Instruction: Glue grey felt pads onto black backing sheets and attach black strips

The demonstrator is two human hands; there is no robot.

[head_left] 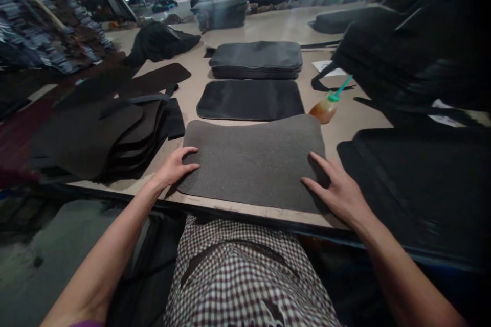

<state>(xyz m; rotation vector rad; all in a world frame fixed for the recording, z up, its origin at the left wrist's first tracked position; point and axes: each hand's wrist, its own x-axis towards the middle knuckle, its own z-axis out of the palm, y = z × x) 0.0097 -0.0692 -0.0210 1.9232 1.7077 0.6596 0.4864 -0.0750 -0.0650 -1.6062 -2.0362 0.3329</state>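
Observation:
A grey felt-like carpet mat [253, 163] lies flat on the tan table [197, 97], near its front edge. My left hand [175, 167] rests on the mat's left edge, and my right hand [337, 189] lies spread on its right edge. Neither hand grips the mat. Beyond it are a black mat [249, 100] and a neat stack of black mats [255, 60]. A small amber plastic bottle [324, 109] with a green nozzle lies on its side past the grey mat's far right corner.
A pile of dark cut mats [103, 133] with straps lies left of my hands. Large black pieces [414, 189] cover the table's right side. Black bags [220, 12] and folded material [161, 41] lie farther back, and stacked goods [38, 28] stand at the far left.

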